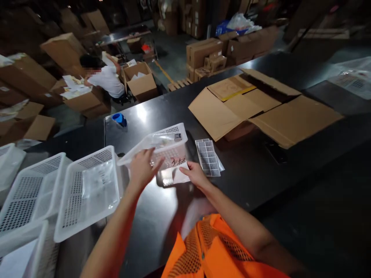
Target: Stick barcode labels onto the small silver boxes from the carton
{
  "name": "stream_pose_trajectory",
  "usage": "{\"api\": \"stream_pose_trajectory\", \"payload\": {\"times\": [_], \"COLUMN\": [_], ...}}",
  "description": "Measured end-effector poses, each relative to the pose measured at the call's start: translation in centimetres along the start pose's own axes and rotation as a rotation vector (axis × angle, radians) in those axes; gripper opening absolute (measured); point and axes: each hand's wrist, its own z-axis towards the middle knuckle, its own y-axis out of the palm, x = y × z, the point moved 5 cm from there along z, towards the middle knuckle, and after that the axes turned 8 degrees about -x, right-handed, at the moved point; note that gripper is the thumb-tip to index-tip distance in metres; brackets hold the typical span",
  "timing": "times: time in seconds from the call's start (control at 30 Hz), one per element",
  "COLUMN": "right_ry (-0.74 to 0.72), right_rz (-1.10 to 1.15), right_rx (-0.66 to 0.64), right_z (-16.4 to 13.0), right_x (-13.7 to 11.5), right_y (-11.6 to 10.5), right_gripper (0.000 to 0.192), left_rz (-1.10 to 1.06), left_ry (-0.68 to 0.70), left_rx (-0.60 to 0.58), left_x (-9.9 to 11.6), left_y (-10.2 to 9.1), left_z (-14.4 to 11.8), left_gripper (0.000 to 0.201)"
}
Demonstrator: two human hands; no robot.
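At the centre of the head view, your left hand (142, 166) lies flat, fingers spread, on a clear plastic bag (150, 146) draped over the rim of a white perforated plastic basket (174, 148) standing on the glossy black worktop (255, 170). Your right hand (194, 173) pinches a white slip with dark handwriting (179, 166) against the basket's near side. Judging by this, you are bagging or labelling that basket; the next move likely needs a firmer hold on the bag's edge. Just right lies a sheet of grey labels (208, 157). Lower left sit more white perforated baskets (87, 193); upper right, a flattened brown cardboard box (261, 108).
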Motion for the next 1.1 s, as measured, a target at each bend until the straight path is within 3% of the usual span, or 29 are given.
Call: {"api": "stream_pose_trajectory", "payload": {"times": [0.1,0.23,0.43,0.6,0.77,0.9,1.1], "right_ry": [0.012,0.054,0.122,0.092,0.132,0.149,0.142], "right_rz": [-0.001,0.034,0.108,0.182,0.165,0.079,-0.023], "right_rx": [0.024,0.044,0.096,0.118,0.080,0.075,0.072], "right_z": [-2.3,-4.7,-6.2,-6.3,-6.4,-6.1,-6.0], "right_x": [0.6,2.0,2.9,2.4,3.1,4.1,4.9], "right_y": [-0.4,-1.1,-2.8,-4.4,-5.7,-6.2,-6.7], "right_gripper": [0.039,0.048,0.044,0.059,0.042,0.043,0.044], "left_rz": [0.233,0.316,0.348,0.307,0.202,0.127,0.106], "left_ry": [0.023,0.032,-0.002,-0.031,-0.114,-0.107,-0.063], "left_rx": [-0.119,-0.155,-0.105,-0.051,0.101,0.137,0.160], "left_x": [4.7,6.4,5.6,5.0,3.3,2.6,3.3], "left_y": [1.6,2.4,3.0,5.7,8.2,9.5,11.2], "left_z": [-0.2,0.2,-2.1,-6.6,-10.3,-11.7,-12.8], "left_gripper": [0.051,0.058,0.053,0.047,0.042,0.038,0.045]}}
